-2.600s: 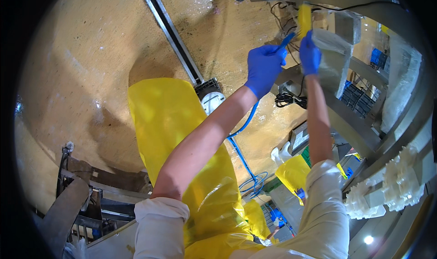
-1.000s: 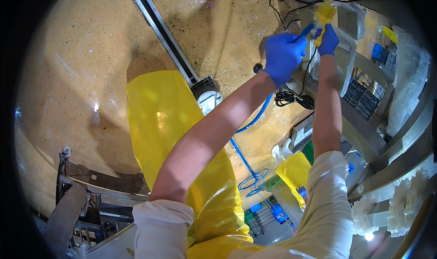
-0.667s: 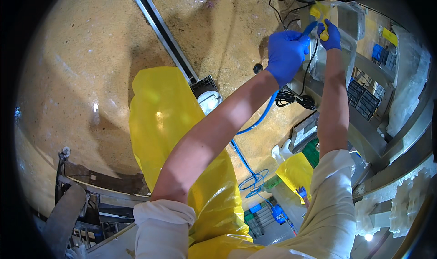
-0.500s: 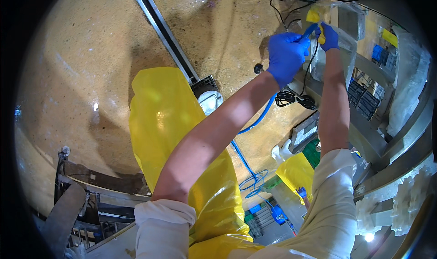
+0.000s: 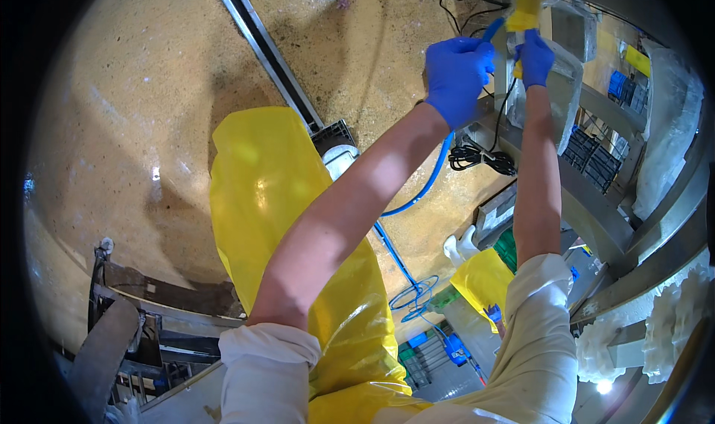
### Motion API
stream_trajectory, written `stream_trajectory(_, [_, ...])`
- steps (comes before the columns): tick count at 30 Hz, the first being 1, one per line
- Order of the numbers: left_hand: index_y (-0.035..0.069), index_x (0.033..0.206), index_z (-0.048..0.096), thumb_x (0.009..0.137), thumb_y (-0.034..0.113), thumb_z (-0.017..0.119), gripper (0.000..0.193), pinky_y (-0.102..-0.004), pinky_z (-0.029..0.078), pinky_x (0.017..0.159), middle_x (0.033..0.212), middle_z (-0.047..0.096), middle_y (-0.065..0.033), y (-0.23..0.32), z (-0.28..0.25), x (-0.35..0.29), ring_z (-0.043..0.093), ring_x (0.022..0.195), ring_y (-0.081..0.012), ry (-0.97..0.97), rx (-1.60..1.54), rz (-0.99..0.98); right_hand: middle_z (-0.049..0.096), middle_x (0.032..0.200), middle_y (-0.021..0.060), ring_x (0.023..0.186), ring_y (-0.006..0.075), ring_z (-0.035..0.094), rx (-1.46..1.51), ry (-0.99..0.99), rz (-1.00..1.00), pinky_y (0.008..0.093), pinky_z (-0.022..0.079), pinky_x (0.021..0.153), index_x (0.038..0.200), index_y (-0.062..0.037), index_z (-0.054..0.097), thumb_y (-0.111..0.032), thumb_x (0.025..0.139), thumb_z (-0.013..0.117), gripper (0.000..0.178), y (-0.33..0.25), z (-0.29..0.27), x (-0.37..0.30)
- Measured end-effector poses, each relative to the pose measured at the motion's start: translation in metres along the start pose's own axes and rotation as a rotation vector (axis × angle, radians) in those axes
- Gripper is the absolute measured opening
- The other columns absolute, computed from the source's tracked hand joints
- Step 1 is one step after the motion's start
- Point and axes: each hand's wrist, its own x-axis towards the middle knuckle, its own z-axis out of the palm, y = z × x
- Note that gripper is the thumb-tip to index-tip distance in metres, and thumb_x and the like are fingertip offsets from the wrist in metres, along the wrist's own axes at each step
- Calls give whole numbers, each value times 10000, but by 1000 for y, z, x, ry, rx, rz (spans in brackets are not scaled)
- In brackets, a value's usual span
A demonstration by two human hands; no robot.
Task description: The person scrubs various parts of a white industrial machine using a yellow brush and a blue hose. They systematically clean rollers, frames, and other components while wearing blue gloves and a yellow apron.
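My left hand (image 5: 458, 80), in a blue glove, is closed around a blue hose (image 5: 433, 179). The hose's end rises above my fist, tilted toward the right, and its length hangs below my wrist. To the right, my right hand (image 5: 535, 57), also gloved in blue, grips a yellow brush (image 5: 523, 12) by its handle. Motion smears the brush's head, which lies just beyond my fingers, close to the hose end. A clear plastic-like tub (image 5: 566, 77) is behind my right hand, by the metal frame (image 5: 596, 208).
A coiled black cable (image 5: 480, 158) hangs beside the frame. A floor drain channel (image 5: 268, 55) crosses the tan floor. Below right, another person in a yellow apron (image 5: 480, 279) stands near a coiled blue hose (image 5: 417, 297). Translucent plastic sheeting (image 5: 666, 126) hangs at the right.
The yellow brush has moved farther away and its head now points upward. My right hand has shifted slightly, while my left hand with the hose has moved a little left.
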Motion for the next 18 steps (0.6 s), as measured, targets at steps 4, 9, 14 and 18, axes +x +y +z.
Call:
stream_trajectory(4, [-85, 954, 644, 854, 86, 681, 201, -227, 420, 500, 736, 637, -96, 6, -19, -1, 517, 530, -95, 48, 5, -5, 619, 703, 95, 520, 140, 554, 191, 74, -57, 311, 459, 470, 1316, 26, 519, -218, 891, 623, 500, -13, 25, -37])
stream_trajectory(9, [-79, 963, 638, 851, 106, 686, 221, -231, 416, 497, 743, 638, -98, 6, -36, 3, 515, 526, -96, 71, 21, 2, 596, 700, 59, 515, 113, 508, 87, -41, 16, 288, 457, 454, 1291, 5, 556, -206, 907, 605, 441, -14, 45, -64])
stream_trajectory(14, [-74, 954, 640, 854, 112, 683, 216, -235, 414, 492, 740, 640, -101, 8, -38, -7, 527, 526, -98, 54, 33, -44, 574, 653, 19, 487, 79, 483, 50, 122, 42, 279, 443, 441, 1299, -62, 571, -241, 902, 649, 442, 9, 23, -59])
stream_trajectory(18, [-70, 957, 638, 858, 108, 677, 208, -236, 409, 486, 730, 642, -100, 13, -44, -3, 533, 525, -100, 105, 43, -35, 553, 590, 7, 441, 84, 468, 7, -140, -40, 274, 439, 434, 1277, -93, 597, -252, 910, 631, 401, -6, 43, -79])
